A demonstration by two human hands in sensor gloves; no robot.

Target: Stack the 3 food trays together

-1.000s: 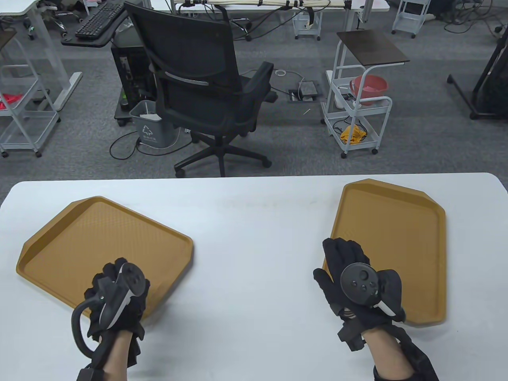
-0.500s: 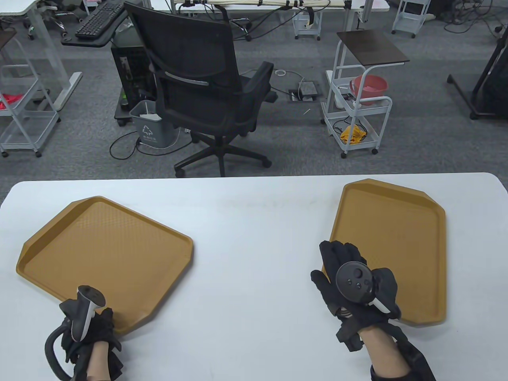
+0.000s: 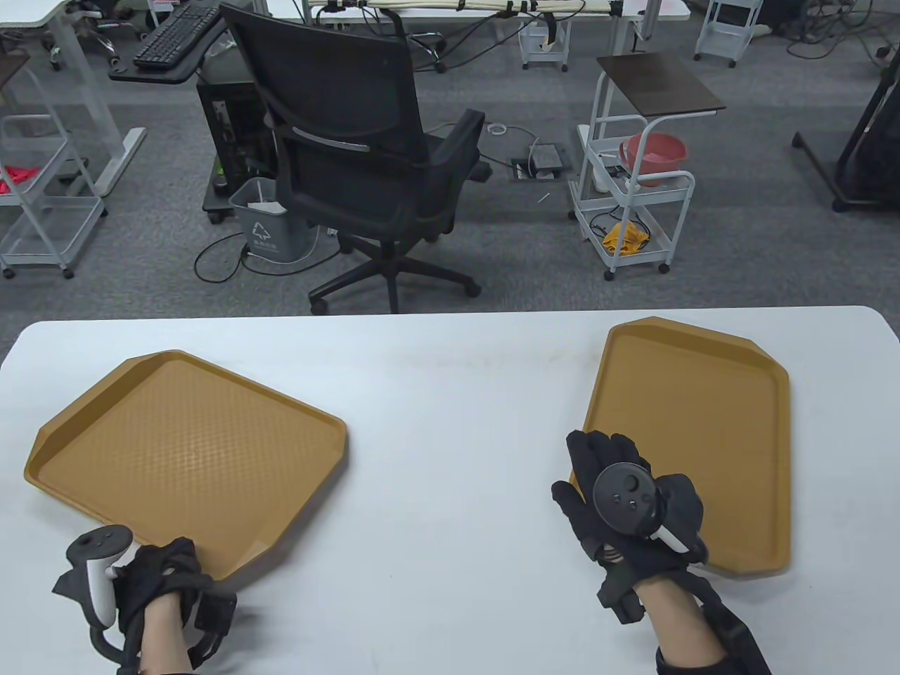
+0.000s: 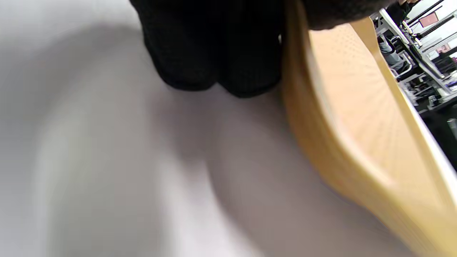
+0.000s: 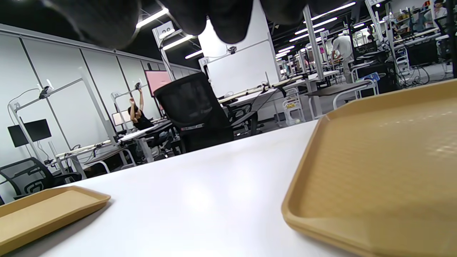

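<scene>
Table view: two brown food trays lie well apart on the white table; a third tray cannot be told apart, though the right tray's near edge in the right wrist view may show a double rim. The left tray sits skewed on the left side, and the left hand is curled at its near edge, apparently taking hold there so the tray can be lifted and carried across. The right tray lies lengthwise on the right; the right hand rests with fingers extended over its near left corner, probably steadying it as the stack's base; no clasp is evident. Left wrist view, blurred: gloved fingers press against the outside of the tray's rim with gloved material over the top edge, consistent with a pinch on the rim. Right wrist view: fingertips hang spread above the table beside the tray, closed on nothing.
</scene>
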